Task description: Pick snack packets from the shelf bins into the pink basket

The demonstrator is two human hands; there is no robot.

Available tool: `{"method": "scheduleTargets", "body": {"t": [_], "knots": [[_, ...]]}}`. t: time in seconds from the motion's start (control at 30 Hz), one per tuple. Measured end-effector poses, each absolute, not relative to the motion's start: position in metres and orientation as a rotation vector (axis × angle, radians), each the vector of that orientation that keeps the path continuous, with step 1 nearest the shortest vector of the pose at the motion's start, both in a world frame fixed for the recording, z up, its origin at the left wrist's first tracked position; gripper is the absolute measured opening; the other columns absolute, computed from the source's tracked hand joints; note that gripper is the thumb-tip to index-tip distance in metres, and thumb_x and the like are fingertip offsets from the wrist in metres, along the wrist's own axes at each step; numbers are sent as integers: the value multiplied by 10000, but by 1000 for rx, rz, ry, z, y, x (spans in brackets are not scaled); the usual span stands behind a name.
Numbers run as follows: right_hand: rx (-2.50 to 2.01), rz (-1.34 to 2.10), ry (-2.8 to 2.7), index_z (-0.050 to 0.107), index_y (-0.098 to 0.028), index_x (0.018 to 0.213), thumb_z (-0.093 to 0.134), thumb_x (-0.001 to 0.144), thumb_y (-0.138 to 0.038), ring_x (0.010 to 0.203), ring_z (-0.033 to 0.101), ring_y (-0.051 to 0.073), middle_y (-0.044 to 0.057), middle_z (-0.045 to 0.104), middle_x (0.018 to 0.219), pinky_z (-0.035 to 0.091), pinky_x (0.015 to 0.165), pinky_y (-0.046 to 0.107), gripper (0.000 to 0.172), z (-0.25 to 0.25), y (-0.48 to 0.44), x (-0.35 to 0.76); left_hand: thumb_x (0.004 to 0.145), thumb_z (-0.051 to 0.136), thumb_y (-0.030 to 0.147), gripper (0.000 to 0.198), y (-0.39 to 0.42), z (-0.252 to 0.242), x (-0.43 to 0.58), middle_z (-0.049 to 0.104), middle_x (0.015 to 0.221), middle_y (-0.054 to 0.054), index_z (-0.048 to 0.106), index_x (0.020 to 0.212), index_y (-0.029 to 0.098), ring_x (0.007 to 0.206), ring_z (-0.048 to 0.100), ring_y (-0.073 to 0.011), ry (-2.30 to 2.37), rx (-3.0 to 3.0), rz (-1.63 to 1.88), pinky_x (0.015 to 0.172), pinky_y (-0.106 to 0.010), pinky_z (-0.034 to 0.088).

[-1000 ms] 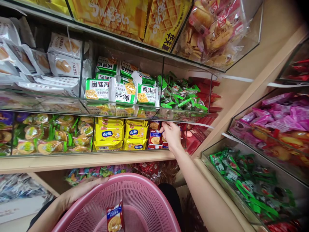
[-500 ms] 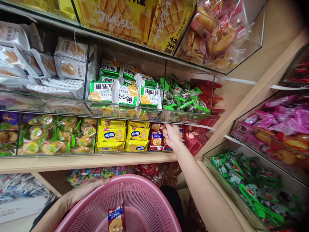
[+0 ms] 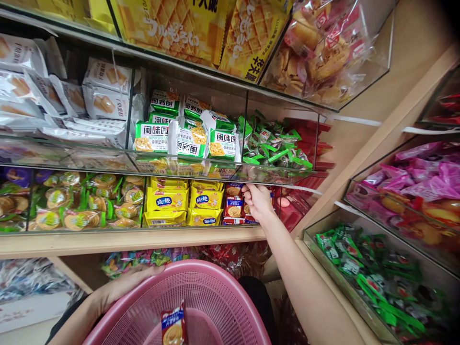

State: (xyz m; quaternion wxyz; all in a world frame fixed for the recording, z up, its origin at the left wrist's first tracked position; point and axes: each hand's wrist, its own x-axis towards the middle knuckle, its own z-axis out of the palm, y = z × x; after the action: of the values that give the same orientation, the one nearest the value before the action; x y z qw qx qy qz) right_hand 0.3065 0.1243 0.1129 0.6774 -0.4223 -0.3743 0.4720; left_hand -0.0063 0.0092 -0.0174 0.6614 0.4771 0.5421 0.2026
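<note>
A pink plastic basket (image 3: 215, 282) with perforated sides fills the bottom middle of the head view. My left hand (image 3: 134, 280) is closed over its left rim. Inside lies a single red-and-blue cookie packet (image 3: 173, 327) with a round cookie pictured on it. My right hand (image 3: 257, 201) reaches into a lower shelf bin, beside similar red-and-blue cookie packets (image 3: 234, 206). Its fingers are curled together near the bin's top edge; whatever they may hold is hidden.
Yellow packets (image 3: 167, 199) fill the compartment left of my right hand. Above it, a glass-fronted shelf holds green-and-white snack packets (image 3: 151, 136) and small green-wrapped pieces (image 3: 273, 139). Slanted bins of green packets (image 3: 373, 273) and pink packets (image 3: 427, 172) stand at right.
Hardly anything differs. My right hand has shifted very slightly at the cookie packet bin, while my left hand and the basket stay in place.
</note>
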Motion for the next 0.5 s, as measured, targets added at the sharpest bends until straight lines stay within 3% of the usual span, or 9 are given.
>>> {"method": "scheduleTargets", "body": {"t": [0.27, 0.5], "knots": [[-858, 1038, -873, 495, -180, 705, 787, 606, -399, 346, 393, 12, -77, 562, 516, 207, 302, 118, 378, 102, 113, 307, 706, 606, 647, 587, 7, -14, -4, 768, 852, -88, 766, 943, 134, 874, 694, -322, 1164, 1104, 436, 813, -375, 529], [-766, 944, -947, 520, -205, 871, 696, 733, -420, 351, 412, 24, -81, 582, 577, 245, 317, 128, 311, 82, 99, 305, 724, 597, 642, 581, 9, -19, -7, 769, 886, -73, 757, 985, 148, 949, 679, -317, 1189, 1120, 413, 857, -356, 522]]}}
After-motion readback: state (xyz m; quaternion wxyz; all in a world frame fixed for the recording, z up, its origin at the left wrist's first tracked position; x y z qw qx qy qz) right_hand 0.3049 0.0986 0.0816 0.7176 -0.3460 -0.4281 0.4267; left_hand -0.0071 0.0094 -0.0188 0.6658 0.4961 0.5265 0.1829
